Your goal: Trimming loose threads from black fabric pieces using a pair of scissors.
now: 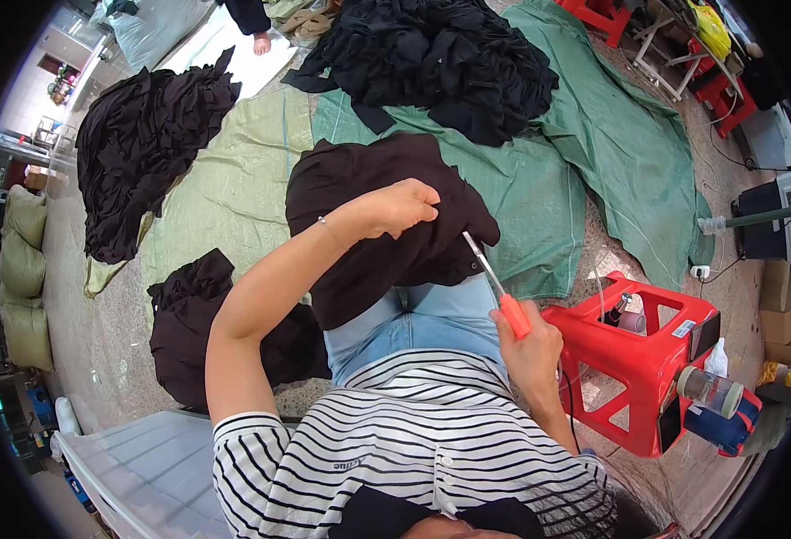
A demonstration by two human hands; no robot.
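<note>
A: Nearest in, what's at four o'clock?

B: The right hand [532, 346], fist closed round the orange handle of a thread snipper [496, 286], its blade tip pointing up toward eleven o'clock and touching the dark garment [368, 234].

A: And the garment?

B: Draped over the lap at centre. The left hand [398, 207] pinches a fold of it near its upper edge, fingers shut on the cloth. It looks soft, limp and light, so I'd judge it needs holding taut close to the blade.

A: Farther out?

B: A red plastic stool [647, 359] at three o'clock, black cloth piles [144, 153] at ten and twelve, on green tarps [593, 135].
</note>
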